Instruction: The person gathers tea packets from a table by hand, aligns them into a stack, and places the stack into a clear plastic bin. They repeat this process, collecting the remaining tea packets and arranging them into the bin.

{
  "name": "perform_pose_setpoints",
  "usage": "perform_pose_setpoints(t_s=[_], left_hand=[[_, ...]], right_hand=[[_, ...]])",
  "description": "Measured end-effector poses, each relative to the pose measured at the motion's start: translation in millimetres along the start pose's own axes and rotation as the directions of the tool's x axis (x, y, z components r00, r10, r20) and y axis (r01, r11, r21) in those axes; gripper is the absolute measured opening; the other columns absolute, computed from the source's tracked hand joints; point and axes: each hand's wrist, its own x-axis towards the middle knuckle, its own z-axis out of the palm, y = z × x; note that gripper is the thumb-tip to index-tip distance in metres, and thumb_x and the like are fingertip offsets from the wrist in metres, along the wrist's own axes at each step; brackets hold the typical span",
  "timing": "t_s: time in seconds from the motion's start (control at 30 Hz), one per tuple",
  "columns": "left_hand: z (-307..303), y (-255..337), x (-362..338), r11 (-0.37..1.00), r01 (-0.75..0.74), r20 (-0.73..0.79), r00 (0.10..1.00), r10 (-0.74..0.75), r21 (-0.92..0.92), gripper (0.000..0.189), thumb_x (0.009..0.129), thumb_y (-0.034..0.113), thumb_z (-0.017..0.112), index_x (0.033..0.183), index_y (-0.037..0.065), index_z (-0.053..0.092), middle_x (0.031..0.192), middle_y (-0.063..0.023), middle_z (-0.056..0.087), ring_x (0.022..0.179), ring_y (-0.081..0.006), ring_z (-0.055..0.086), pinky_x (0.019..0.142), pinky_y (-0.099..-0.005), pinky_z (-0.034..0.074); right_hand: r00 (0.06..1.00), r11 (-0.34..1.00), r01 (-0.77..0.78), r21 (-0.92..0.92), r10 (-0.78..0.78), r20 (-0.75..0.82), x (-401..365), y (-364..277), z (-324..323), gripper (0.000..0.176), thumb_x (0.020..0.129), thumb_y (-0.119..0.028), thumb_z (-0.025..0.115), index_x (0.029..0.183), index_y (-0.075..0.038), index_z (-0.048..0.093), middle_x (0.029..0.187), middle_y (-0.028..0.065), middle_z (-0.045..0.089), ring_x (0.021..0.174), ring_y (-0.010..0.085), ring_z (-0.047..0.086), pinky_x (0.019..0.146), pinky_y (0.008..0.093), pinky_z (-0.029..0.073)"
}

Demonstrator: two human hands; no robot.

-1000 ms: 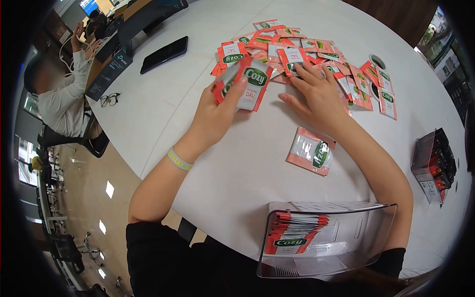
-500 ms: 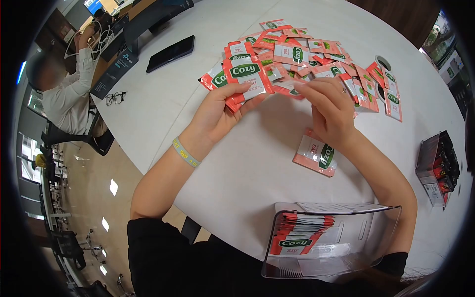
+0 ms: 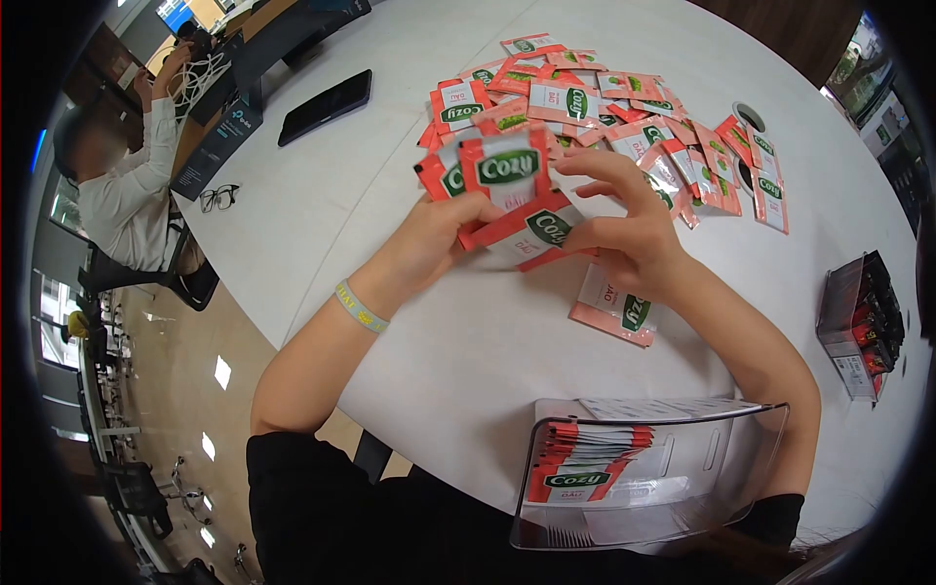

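Note:
My left hand (image 3: 434, 234) is closed around several red and white Cozy tea sachets (image 3: 502, 171), which fan upward from the thumb. Another tea sachet (image 3: 526, 232) lies tilted across the lower part of this bunch, bridging both hands. My right hand (image 3: 634, 229) has its thumb on that sachet's right end; its upper fingers are lifted apart, and the lower ones are partly hidden. On the table below the right hand rests a small stack of sachets (image 3: 609, 307). Beyond both hands spreads a loose pile of the same sachets (image 3: 575, 102).
A clear plastic box (image 3: 673, 526) with a row of sachets at its left end stands close to my body. Another clear box (image 3: 843, 341) with dark packets is at right. A phone (image 3: 327, 107) and glasses (image 3: 219, 198) lie at left, near a seated person (image 3: 132, 210).
The right hand has come down and closer to the left hand, bringing a tea sachet across the held bunch. The left hand's sachets have tilted more upright and shifted slightly lower.

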Motion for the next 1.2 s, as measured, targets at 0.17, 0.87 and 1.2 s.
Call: perform_pose_setpoints(t_s=[0.17, 0.87, 1.2], left_hand=[[2, 1, -6, 0.983, 0.072, 0.272, 0.955, -0.116, 0.167, 0.031, 0.086, 0.016, 0.059, 0.114, 0.003, 0.06, 0.105, -0.0035, 0.062, 0.092, -0.0086, 0.058, 0.078, -0.0224, 0.046], [13, 6, 1, 1.0, 0.007, 0.15, 0.989, -0.006, -0.01, 0.054, 0.096, 0.037, 0.034, 0.13, -0.004, 0.043, 0.121, -0.0205, 0.058, 0.11, -0.0302, 0.06, 0.08, -0.0385, 0.056], [3, 5, 7, 0.96, 0.037, 0.165, 0.986, 0.009, -0.277, 0.052, 0.096, 0.042, 0.038, 0.129, 0.002, 0.044, 0.118, -0.0209, 0.06, 0.107, -0.0306, 0.061, 0.085, -0.04, 0.052]], right_hand=[[0.999, 0.999, -0.033, -0.04, 0.034, 0.03, -1, 1, -2, 0.028, 0.059, 0.011, 0.059, 0.075, -0.01, 0.066, 0.13, 0.0108, 0.049, 0.117, 0.0289, 0.05, 0.083, 0.0413, 0.048], [0.956, 0.691, -0.219, -0.689, 0.294, -0.009, 3, 16, -22, 0.022, 0.087, -0.019, 0.062, 0.103, -0.004, 0.062, 0.1, 0.0115, 0.064, 0.093, 0.026, 0.059, 0.089, 0.0423, 0.041], [0.906, 0.474, -0.287, -0.832, 0.416, -0.076, -1, 25, -27, 0.047, 0.091, -0.047, 0.051, 0.095, -0.003, 0.066, 0.1, 0.0126, 0.064, 0.1, 0.0255, 0.058, 0.102, 0.0451, 0.028]])
